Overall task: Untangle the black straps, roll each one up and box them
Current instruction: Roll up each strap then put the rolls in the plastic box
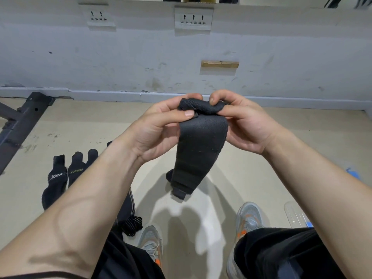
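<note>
A wide black strap (199, 146) hangs in front of me, its upper end curled over into a small roll between both hands. My left hand (159, 127) pinches the left side of that rolled end with thumb and fingers. My right hand (243, 123) pinches the right side, fingers curled over the top. The strap's lower end dangles free above the floor. More black straps (60, 178) with white and yellow lettering lie on the floor at the left. A striped black strap (129, 218) lies by my left knee.
A dark metal frame (22, 121) lies on the floor at the far left. A clear plastic container (296, 215) stands at the right beside my right shoe (248, 218). A white wall with sockets runs along the back. Beige floor lies between my feet.
</note>
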The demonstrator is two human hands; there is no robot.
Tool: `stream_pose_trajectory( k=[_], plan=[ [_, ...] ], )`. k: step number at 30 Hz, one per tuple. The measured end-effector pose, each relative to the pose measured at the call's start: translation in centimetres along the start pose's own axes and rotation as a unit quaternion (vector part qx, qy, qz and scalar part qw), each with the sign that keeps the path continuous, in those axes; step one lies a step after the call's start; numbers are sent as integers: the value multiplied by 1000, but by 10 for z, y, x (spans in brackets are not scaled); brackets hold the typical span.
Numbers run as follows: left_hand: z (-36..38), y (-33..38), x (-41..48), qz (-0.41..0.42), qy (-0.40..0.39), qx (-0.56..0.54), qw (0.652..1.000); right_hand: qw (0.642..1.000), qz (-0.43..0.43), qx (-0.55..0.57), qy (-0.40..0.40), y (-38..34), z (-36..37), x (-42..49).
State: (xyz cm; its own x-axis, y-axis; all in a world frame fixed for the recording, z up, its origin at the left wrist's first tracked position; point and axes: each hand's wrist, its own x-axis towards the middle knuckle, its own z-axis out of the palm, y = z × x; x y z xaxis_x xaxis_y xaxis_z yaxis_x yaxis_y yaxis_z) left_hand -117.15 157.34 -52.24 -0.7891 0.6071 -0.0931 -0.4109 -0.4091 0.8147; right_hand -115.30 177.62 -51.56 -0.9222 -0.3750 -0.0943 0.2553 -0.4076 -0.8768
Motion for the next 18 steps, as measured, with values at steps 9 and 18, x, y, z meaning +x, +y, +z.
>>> stream_pose_trajectory(
  k=[9, 18],
  plan=[
    [3, -4, 5, -63, 152, 95, 982, 971, -19, -219, 98, 9, -3, 5],
    [0, -9, 7, -15, 208, 206, 956, 959, -20, -270, 90, 4, -5, 1]
  ],
)
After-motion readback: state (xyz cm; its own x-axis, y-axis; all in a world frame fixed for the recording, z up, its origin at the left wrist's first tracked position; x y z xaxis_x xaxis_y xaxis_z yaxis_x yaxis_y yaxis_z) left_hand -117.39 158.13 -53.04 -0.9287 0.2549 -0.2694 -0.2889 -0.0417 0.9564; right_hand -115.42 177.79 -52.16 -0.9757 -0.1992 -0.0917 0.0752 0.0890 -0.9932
